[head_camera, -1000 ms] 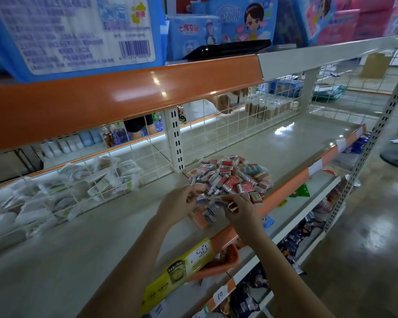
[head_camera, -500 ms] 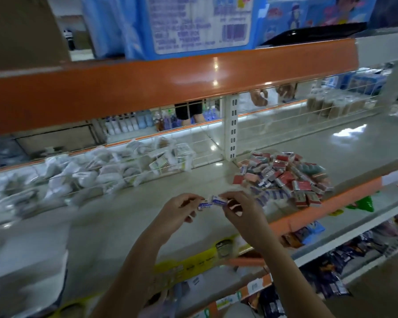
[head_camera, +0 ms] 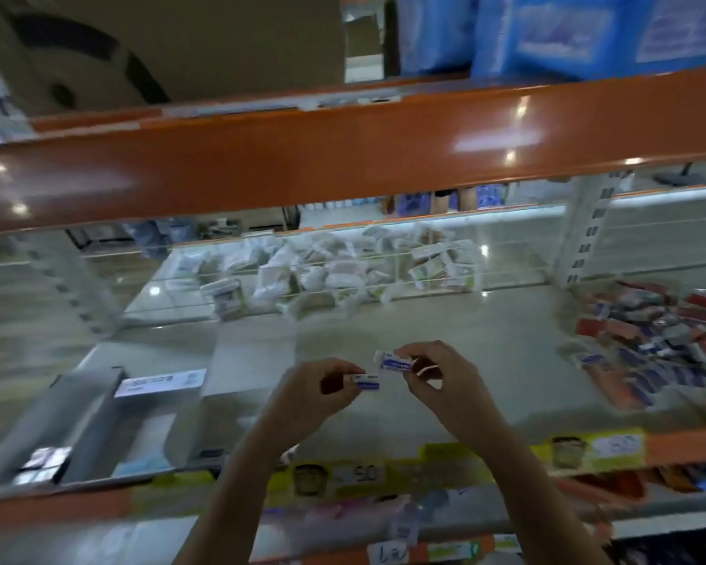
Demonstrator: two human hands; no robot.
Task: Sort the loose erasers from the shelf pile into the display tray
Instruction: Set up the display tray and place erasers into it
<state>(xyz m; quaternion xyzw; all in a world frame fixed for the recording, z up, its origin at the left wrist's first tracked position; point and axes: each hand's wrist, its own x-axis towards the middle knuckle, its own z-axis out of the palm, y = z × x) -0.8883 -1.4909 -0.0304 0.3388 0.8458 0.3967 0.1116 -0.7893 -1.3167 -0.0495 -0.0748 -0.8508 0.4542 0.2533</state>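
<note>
Left hand (head_camera: 310, 395) pinches a small white-and-blue wrapped eraser (head_camera: 367, 382); right hand (head_camera: 439, 379) pinches another (head_camera: 396, 362). Blurred red-and-blue eraser pile (head_camera: 653, 344) sits right, probably a grey display tray (head_camera: 94, 422) left.

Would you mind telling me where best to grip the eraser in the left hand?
Pinch the eraser across its two broad faces at the bare right end, coming from the right; the left hand already covers the other end.
</note>
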